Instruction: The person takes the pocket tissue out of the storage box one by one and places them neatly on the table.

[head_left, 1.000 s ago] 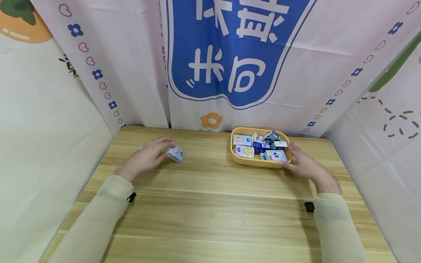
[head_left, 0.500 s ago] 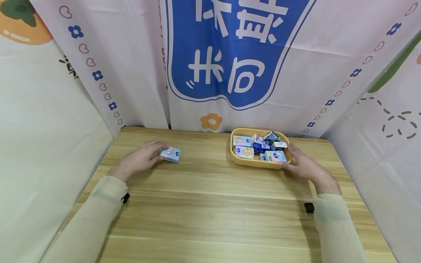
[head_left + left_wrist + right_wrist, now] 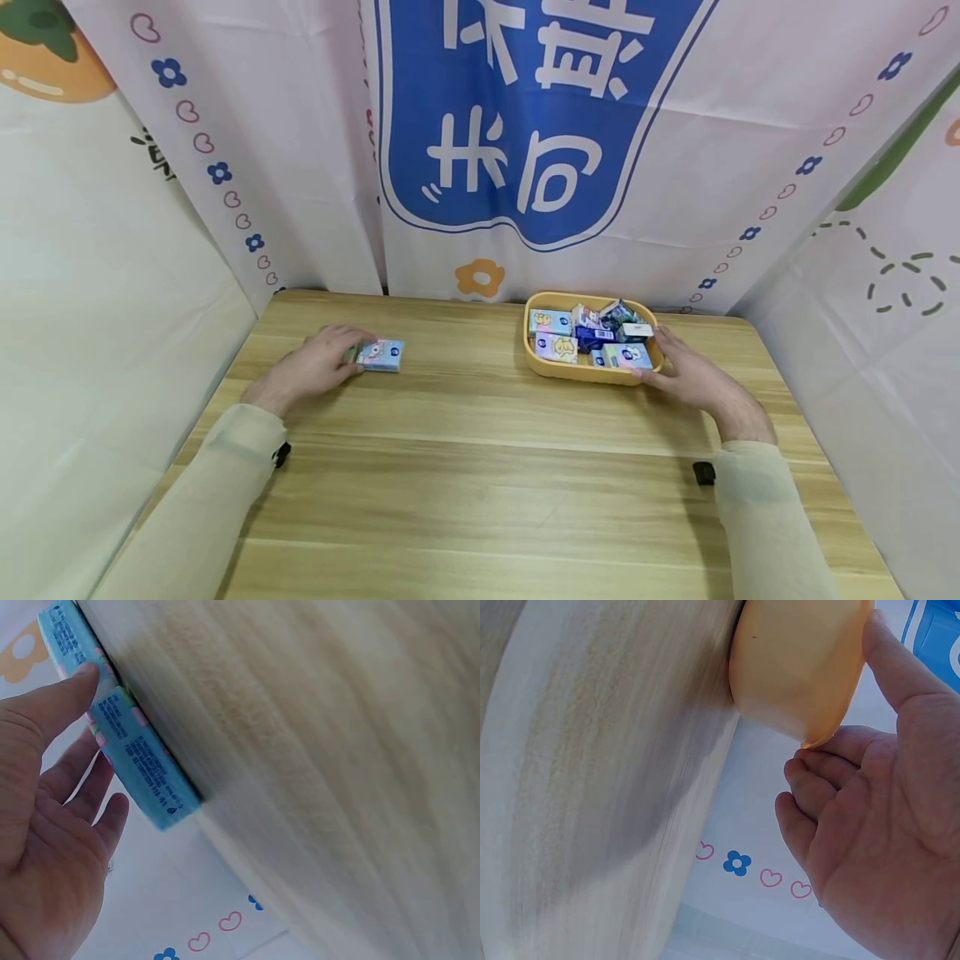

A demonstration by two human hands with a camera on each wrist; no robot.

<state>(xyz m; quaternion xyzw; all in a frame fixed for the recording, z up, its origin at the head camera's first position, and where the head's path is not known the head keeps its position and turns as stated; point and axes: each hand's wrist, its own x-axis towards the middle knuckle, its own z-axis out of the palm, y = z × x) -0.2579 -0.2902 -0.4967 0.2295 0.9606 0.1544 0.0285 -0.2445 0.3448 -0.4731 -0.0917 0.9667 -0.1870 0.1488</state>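
Note:
My left hand (image 3: 311, 367) is at the left of the table, holding a light-blue mini tissue pack (image 3: 384, 355) low at the tabletop between thumb and fingers. In the left wrist view this upper tissue pack (image 3: 64, 634) lies end to end with a second blue tissue pack (image 3: 146, 769); the thumb presses where they meet. From the head, the hand mostly covers the second pack. My right hand (image 3: 693, 379) grips the right end of a yellow basket (image 3: 543, 367), thumb at the front rim and fingers round the end. The right wrist view shows the basket's outer wall (image 3: 795, 667).
Several small tissue packs (image 3: 557, 347) in pastel and dark blue fill the basket. It stands near the back edge of the wooden table (image 3: 480, 475). A printed cloth (image 3: 330, 150) hangs behind, with white cloth on both sides.
My left hand has moved left with the tissue pack, which was tilted and now lies flat beside the other one. The right hand and the basket have stayed put.

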